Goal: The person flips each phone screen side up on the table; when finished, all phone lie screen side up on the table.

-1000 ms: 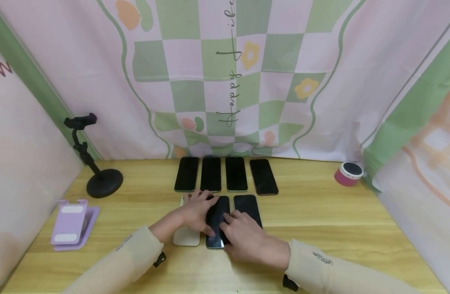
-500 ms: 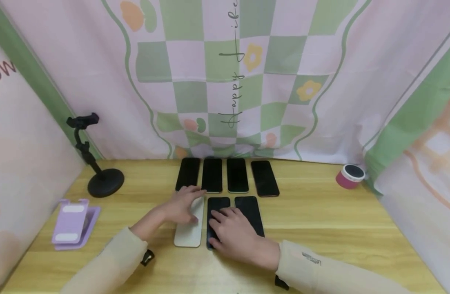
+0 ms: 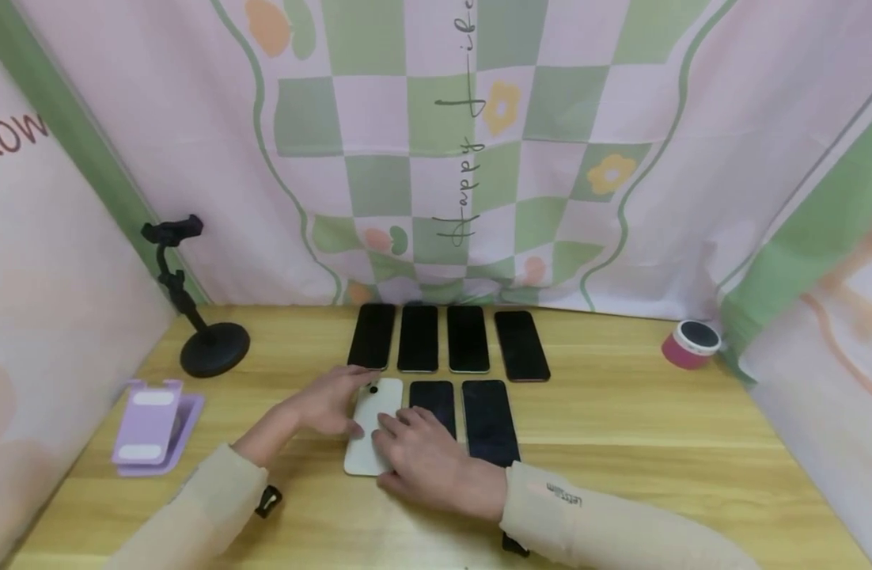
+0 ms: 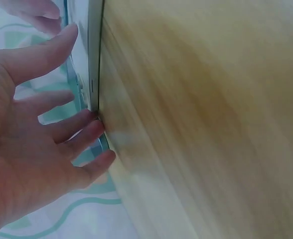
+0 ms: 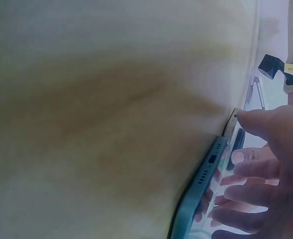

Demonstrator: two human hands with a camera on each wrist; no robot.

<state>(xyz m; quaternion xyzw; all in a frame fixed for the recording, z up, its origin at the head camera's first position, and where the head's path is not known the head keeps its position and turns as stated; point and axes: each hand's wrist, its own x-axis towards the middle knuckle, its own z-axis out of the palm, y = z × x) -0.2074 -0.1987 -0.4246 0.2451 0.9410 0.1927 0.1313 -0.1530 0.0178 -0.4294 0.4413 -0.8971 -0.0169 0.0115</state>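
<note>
A white phone (image 3: pixel 363 459) lies back-up on the table at the left of the front row, its camera near the top edge. My left hand (image 3: pixel 327 405) is at its upper left side, thumb by the long edge. In the left wrist view, the fingertips (image 4: pixel 91 117) spread by the phone's corner. From the other side my right hand (image 3: pixel 425 463) lays its fingers over the white phone's right part; the right wrist view has the thumb (image 5: pixel 256 122) at its bottom edge. Beside it lie a dark phone (image 3: pixel 434 398), partly covered by that hand, and another dark phone (image 3: pixel 491 423).
Several black-screened phones (image 3: pixel 418 339) form a back row by the curtain. On the left stand a black phone holder (image 3: pixel 215 348) and a purple folding stand (image 3: pixel 147 423). A pink and white round jar (image 3: pixel 688 346) sits at the far right.
My right hand has moved left from the middle dark phone to the white phone. My left hand has shifted off the middle phone to the white phone's left side, uncovering its camera.
</note>
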